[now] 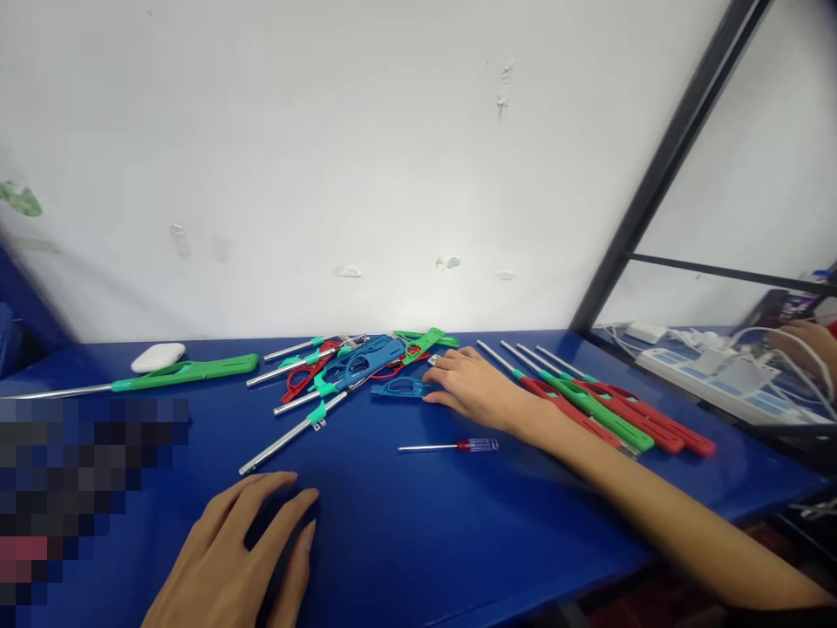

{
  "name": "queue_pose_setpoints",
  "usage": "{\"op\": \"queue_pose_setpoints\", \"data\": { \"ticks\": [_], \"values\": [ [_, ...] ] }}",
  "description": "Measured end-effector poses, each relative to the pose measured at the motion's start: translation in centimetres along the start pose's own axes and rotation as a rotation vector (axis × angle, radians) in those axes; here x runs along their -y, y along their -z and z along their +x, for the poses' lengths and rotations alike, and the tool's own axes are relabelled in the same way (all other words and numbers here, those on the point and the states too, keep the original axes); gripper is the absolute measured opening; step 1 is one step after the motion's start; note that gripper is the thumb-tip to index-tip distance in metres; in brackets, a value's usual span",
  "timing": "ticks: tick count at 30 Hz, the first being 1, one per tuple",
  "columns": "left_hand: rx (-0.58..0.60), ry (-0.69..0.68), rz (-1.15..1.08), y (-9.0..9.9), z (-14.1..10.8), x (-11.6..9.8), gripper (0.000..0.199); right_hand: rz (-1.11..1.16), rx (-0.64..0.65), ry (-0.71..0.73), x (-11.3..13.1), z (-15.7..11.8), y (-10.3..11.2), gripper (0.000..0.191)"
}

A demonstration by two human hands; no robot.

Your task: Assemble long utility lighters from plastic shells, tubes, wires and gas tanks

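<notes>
My right hand [474,384] reaches across the table to the parts at the back. Its thumb and fingers close on the right end of a blue lighter handle shell [400,388]. A small pale piece [432,359] shows by its fingertips; I cannot make out what it is. Nearer the front, my left hand [245,549] is low over the table with fingers apart and nothing in it. Beyond it lies a metal lighter tube [281,445] with a teal collar. Between the hands is a screwdriver [480,445] with a clear and red handle.
Loose red, blue and green shells [376,353] are heaped with metal tubes near the wall. Several red and green lighters [588,401] lie at right. At left are a green lighter [202,371] and a white case [158,357]. A power strip [719,384] with cables sits beyond the black frame.
</notes>
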State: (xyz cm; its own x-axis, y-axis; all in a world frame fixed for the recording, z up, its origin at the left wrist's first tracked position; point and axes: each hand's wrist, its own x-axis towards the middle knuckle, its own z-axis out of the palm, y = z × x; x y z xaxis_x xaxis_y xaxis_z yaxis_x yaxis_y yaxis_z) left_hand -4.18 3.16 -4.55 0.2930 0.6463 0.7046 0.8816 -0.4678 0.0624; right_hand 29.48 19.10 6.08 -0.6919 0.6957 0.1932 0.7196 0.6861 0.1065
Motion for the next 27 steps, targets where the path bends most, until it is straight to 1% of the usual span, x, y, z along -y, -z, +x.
{"op": "queue_pose_setpoints", "data": {
  "ticks": [4,8,11,13,15,17,19,20,23,25,27],
  "values": [
    [-0.027,0.026,0.051,0.8,0.7,-0.8,0.033,0.046,-0.034,0.055,0.9,-1.3,1.0,0.027],
    [-0.051,0.085,0.078,1.6,1.2,-1.6,0.048,0.147,-0.03,0.21,3.8,-2.3,2.0,0.036],
    [-0.039,0.05,0.078,1.7,1.2,-1.8,0.054,0.188,-0.001,0.342,6.2,-1.9,2.1,0.044],
    [-0.026,0.029,0.114,1.5,1.1,-1.7,0.056,0.186,-0.004,0.379,6.7,-1.0,2.0,0.045],
    [-0.021,0.021,0.179,1.1,0.9,-1.5,0.052,0.157,-0.029,0.364,6.1,0.6,1.8,0.035],
    [-0.022,0.014,0.236,0.8,0.7,-1.2,0.046,0.101,-0.067,0.308,4.8,2.6,1.3,0.028],
    [-0.005,0.005,0.252,0.7,0.7,-0.9,0.04,0.035,-0.101,0.246,3.2,4.7,0.5,0.027],
    [0.014,0.02,0.237,0.7,0.7,-0.7,0.038,0.006,-0.109,0.225,2.5,5.7,0.1,0.031],
    [0.078,0.123,0.166,1.2,0.7,-0.3,0.037,-0.045,-0.094,0.228,1.4,8.0,-1.1,0.033],
    [0.106,0.224,0.133,1.5,0.8,-0.2,0.04,-0.053,-0.073,0.266,1.4,8.7,-1.6,0.032],
    [0.128,0.302,0.116,1.6,0.9,-0.2,0.043,-0.051,-0.061,0.306,1.7,8.8,-1.9,0.031]
  ]
}}
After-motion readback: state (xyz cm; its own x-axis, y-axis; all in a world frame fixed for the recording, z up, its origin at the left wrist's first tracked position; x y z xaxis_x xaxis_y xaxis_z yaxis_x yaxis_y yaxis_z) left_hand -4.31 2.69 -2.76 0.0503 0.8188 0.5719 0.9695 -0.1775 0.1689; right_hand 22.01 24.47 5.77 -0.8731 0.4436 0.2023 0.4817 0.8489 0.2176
